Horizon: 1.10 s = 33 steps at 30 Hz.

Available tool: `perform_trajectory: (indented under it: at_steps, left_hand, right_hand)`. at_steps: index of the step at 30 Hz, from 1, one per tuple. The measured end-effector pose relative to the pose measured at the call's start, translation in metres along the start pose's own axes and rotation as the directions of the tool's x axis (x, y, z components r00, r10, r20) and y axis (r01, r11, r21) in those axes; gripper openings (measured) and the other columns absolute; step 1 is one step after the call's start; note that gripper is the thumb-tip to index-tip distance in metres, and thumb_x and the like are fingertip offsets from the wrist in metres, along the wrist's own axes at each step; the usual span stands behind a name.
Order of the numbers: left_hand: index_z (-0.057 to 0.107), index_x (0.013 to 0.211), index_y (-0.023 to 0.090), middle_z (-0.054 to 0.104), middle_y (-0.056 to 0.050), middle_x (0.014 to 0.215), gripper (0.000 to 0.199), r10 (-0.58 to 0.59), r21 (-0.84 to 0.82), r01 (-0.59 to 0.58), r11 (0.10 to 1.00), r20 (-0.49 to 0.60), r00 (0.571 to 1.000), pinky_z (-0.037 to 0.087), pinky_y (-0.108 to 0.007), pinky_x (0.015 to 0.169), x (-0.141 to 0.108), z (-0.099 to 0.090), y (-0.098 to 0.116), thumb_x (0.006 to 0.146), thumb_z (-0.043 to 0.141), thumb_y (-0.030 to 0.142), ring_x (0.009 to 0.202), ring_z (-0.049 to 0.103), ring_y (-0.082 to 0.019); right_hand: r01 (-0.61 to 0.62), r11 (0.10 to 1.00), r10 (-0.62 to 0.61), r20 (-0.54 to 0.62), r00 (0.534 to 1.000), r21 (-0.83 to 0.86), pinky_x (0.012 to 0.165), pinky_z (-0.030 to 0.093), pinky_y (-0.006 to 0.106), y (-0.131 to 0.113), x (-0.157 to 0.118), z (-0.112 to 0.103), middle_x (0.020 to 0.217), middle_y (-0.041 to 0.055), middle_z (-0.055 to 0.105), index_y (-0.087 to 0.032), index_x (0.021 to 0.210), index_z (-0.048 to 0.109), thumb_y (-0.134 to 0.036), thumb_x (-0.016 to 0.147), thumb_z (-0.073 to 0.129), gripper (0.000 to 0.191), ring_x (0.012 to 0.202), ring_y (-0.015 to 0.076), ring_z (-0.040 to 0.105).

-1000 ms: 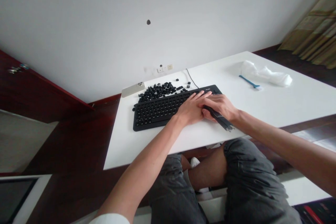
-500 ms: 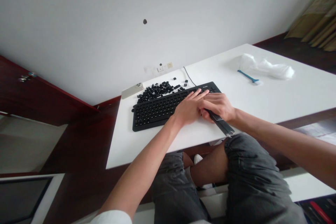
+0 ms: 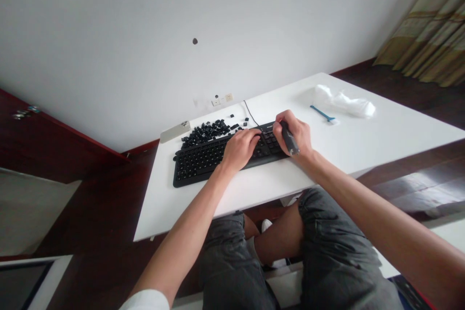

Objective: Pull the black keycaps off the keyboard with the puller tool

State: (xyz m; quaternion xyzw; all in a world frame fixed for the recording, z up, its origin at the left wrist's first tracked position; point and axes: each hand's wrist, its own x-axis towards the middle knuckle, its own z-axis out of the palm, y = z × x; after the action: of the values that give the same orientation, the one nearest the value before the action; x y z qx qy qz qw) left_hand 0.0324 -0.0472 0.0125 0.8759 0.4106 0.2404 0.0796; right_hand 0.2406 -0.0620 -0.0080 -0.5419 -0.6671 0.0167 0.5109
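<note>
- Fingers of the right hand (image 3: 292,131) are clenched around a slim dark grey tool (image 3: 289,139), its lower end sticking out below the little finger side and pointing toward the person.
- Fingers of the left hand (image 3: 240,150) are curved downward onto the keys; whether they pinch anything there is hidden behind the back of the hand, so I cannot tell.
- Both hands sit over a black full-size computer keyboard (image 3: 198,170), the left over its middle and the right over its right-hand end, well apart from each other.
- The keyboard lies at an angle on a white rectangular table (image 3: 290,177), nearer the table's left edge, with a thin black cable (image 3: 250,114) running from it toward the wall.
- A heap of loose black plastic keycaps (image 3: 205,131) lies just beyond the keyboard's far edge, with a few strays scattered beside it.
- A cream-coloured smartphone (image 3: 175,131) lies just left of that heap, near the table's far corner.
- Off to the right, a slender blue brush (image 3: 321,114) lies just in front of a crumpled clear plastic bag (image 3: 343,101).
</note>
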Motion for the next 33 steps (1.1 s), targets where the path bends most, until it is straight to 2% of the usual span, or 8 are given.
perform_trajectory:
  at_steps: [3, 7, 10, 13, 21, 25, 29, 33]
  left_hand:
    - [0.068, 0.132, 0.022, 0.076, -0.007, 0.121, 0.029, -0.103, 0.072, 0.110, 0.991, -0.099, 0.990, 0.050, -0.031, 0.096, 0.011, -0.016, -0.028, 0.110, 0.055, 0.035, 0.111, 0.067, -0.021]
    - [0.075, 0.119, 0.024, 0.077, -0.004, 0.096, 0.024, -0.260, 0.137, 0.273, 0.952, -0.103, 0.960, 0.047, -0.030, 0.081, 0.023, -0.031, -0.072, 0.106, 0.062, 0.040, 0.090, 0.069, -0.022]
    - [0.079, 0.109, 0.025, 0.077, -0.004, 0.094, 0.021, -0.279, 0.155, 0.289, 0.945, -0.082, 0.957, 0.045, -0.030, 0.077, 0.023, -0.028, -0.093, 0.103, 0.066, 0.041, 0.086, 0.069, -0.022]
    - [0.078, 0.114, 0.025, 0.077, -0.004, 0.098, 0.020, -0.252, 0.151, 0.264, 0.953, -0.095, 0.963, 0.046, -0.030, 0.080, 0.021, -0.022, -0.101, 0.100, 0.071, 0.038, 0.091, 0.070, -0.023]
    - [0.075, 0.124, 0.023, 0.076, -0.006, 0.109, 0.027, -0.216, 0.137, 0.232, 0.963, -0.124, 0.968, 0.049, -0.033, 0.088, 0.020, -0.026, -0.102, 0.100, 0.072, 0.033, 0.099, 0.070, -0.023]
    - [0.077, 0.118, 0.023, 0.075, -0.004, 0.099, 0.021, -0.157, 0.051, 0.163, 0.985, -0.114, 0.981, 0.048, -0.032, 0.084, 0.017, -0.032, -0.096, 0.099, 0.072, 0.029, 0.090, 0.067, -0.020]
    - [0.081, 0.099, 0.023, 0.064, 0.003, 0.069, 0.016, -0.040, -0.096, 0.046, 0.994, 0.055, 0.998, 0.040, -0.028, 0.068, 0.014, -0.035, -0.073, 0.097, 0.074, 0.037, 0.064, 0.056, -0.014]
    - [0.082, 0.091, 0.023, 0.065, 0.003, 0.068, 0.023, 0.067, -0.185, -0.025, 0.982, 0.222, 0.973, 0.036, -0.028, 0.064, 0.010, -0.032, -0.045, 0.089, 0.082, 0.046, 0.061, 0.056, -0.013]
  right_hand:
    - [-0.074, 0.997, 0.073, -0.023, 0.997, -0.009, 0.066, 0.041, 0.034, 0.006, 0.002, -0.002, 0.079, 0.0050, 0.068, -0.025, 0.099, 0.056, -0.036, 0.099, 0.051, 0.011, 0.066, 0.0217, 0.058]
    - [-0.020, 0.999, 0.020, 0.004, 1.000, 0.031, 0.066, 0.043, 0.033, 0.007, -0.001, -0.002, 0.079, 0.0034, 0.068, -0.025, 0.097, 0.056, -0.033, 0.097, 0.051, 0.009, 0.065, 0.0199, 0.058]
    - [0.047, 0.997, -0.050, 0.055, 0.997, 0.055, 0.067, 0.044, 0.032, 0.004, -0.004, -0.001, 0.080, 0.0028, 0.068, -0.025, 0.098, 0.056, -0.031, 0.098, 0.051, 0.008, 0.065, 0.0184, 0.059]
    - [0.094, 0.995, -0.096, 0.113, 0.989, 0.025, 0.066, 0.044, 0.031, 0.004, -0.003, 0.002, 0.081, 0.0026, 0.068, -0.025, 0.096, 0.058, -0.029, 0.099, 0.051, 0.009, 0.067, 0.0182, 0.059]
    - [0.165, 0.986, -0.162, 0.145, 0.976, -0.012, 0.068, 0.043, 0.031, 0.014, 0.013, 0.011, 0.078, 0.0032, 0.066, -0.024, 0.090, 0.060, -0.033, 0.105, 0.049, 0.021, 0.069, 0.0184, 0.059]
    - [0.168, 0.986, -0.169, 0.208, 0.963, 0.020, 0.070, 0.044, 0.031, 0.013, 0.017, 0.011, 0.081, 0.0037, 0.066, -0.023, 0.089, 0.062, -0.039, 0.107, 0.051, 0.026, 0.072, 0.0186, 0.060]
    - [0.175, 0.978, -0.202, 0.296, 0.934, 0.113, 0.073, 0.045, 0.031, 0.003, 0.011, 0.006, 0.086, 0.0040, 0.066, -0.023, 0.088, 0.063, -0.045, 0.107, 0.056, 0.030, 0.075, 0.0182, 0.060]
    - [0.165, 0.984, -0.175, 0.273, 0.946, 0.063, 0.068, 0.040, 0.031, -0.010, -0.001, 0.005, 0.079, 0.0024, 0.058, -0.023, 0.080, 0.055, -0.046, 0.108, 0.053, 0.036, 0.069, 0.0169, 0.053]
